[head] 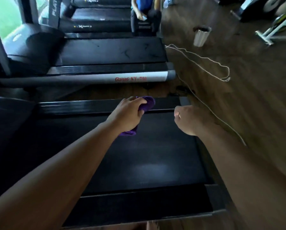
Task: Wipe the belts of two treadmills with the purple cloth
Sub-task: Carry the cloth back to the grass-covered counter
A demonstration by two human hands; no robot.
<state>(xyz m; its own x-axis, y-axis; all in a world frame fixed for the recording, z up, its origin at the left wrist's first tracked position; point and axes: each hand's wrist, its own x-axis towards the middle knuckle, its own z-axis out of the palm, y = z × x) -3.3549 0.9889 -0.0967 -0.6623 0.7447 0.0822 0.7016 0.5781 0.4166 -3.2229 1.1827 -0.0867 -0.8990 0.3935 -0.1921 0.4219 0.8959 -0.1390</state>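
Gripping the bunched purple cloth [148, 102] in the left hand [129, 112] at the far edge of the near treadmill belt [139, 155], probably to start a stroke. Keeping the right hand [188, 120] clenched and empty alongside, clear of the wiping path.

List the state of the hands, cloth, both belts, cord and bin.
left hand: grips the purple cloth at the near belt's far edge
purple cloth: bunched in that hand
right hand: fingers curled, holding nothing
near belt: dark, with a pale glare patch
next belt: marked with dark scuffs
white cord: loose on the floor
bin: standing on the floor
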